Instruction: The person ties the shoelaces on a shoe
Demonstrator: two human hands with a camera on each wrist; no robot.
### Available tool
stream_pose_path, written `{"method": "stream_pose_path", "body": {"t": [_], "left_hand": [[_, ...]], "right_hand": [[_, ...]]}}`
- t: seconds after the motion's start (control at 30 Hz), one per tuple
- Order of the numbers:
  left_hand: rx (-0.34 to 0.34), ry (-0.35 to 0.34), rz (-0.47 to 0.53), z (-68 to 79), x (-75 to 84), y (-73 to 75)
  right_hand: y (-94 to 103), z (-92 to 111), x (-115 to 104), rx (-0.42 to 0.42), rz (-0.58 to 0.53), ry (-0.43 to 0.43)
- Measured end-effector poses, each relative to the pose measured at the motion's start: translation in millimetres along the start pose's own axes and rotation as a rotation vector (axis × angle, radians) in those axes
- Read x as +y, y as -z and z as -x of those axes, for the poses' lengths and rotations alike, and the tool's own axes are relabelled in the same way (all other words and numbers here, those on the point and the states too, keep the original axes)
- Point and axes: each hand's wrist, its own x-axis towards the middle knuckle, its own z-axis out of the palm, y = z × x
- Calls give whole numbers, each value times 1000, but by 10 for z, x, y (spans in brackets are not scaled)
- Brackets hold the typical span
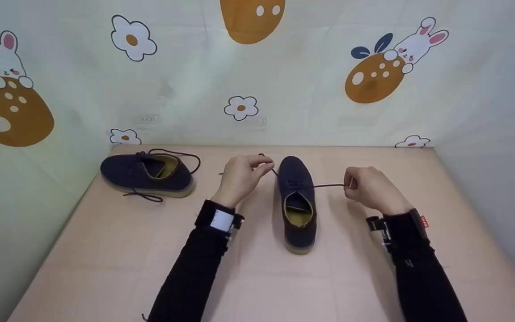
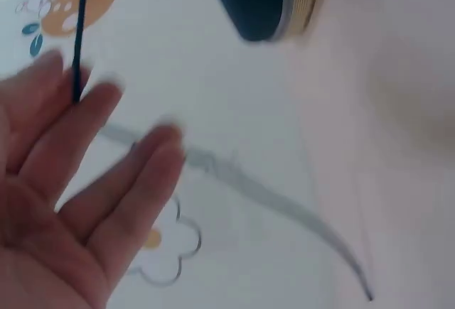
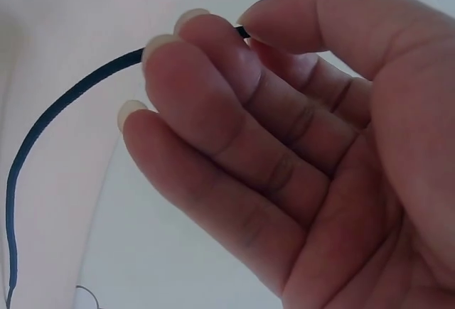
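Note:
A dark navy lace-up shoe (image 1: 296, 172) stands upright on the table between the hands, its toe pointing away and its yellowish insole showing. To its left, the left hand (image 1: 244, 175) pinches one shoelace (image 2: 79, 35) between thumb and fingertips; the loose end hangs blurred past the fingers in the left wrist view. On the other side the right hand (image 1: 369, 188) pinches the second shoelace (image 1: 329, 185), drawn out nearly straight from the eyelets. In the right wrist view the tail of that shoelace (image 3: 43, 121) curves down beyond the fingers.
A matching navy shoe (image 1: 121, 167) lies at the back left with its laces (image 1: 181, 153) loose around it. Behind the table (image 1: 284, 286) rises a pale wall covering (image 1: 186, 80) printed with rabbits and flowers. Similar covering flanks both sides.

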Motion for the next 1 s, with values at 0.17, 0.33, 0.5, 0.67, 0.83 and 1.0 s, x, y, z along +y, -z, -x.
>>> {"method": "stream_pose_path", "body": {"t": [0.17,0.33,0.5,0.67,0.83,1.0], "left_hand": [[175,-195,105,-35,89,-197],[86,-130,142,-53,-15,-357],[24,88,192,-74,-187,-421],[36,173,255,-238,-132,-282],[-106,128,111,-536,69,-206],[-308,119,-37,-647,197,-195]], "right_hand": [[12,10,-7,-6,1,13],[9,10,-16,-20,1,49],[-15,19,-21,-23,5,73],[-37,19,-32,-13,7,84],[-17,27,-25,-8,13,81],[-3,22,-26,-15,17,83]]}}
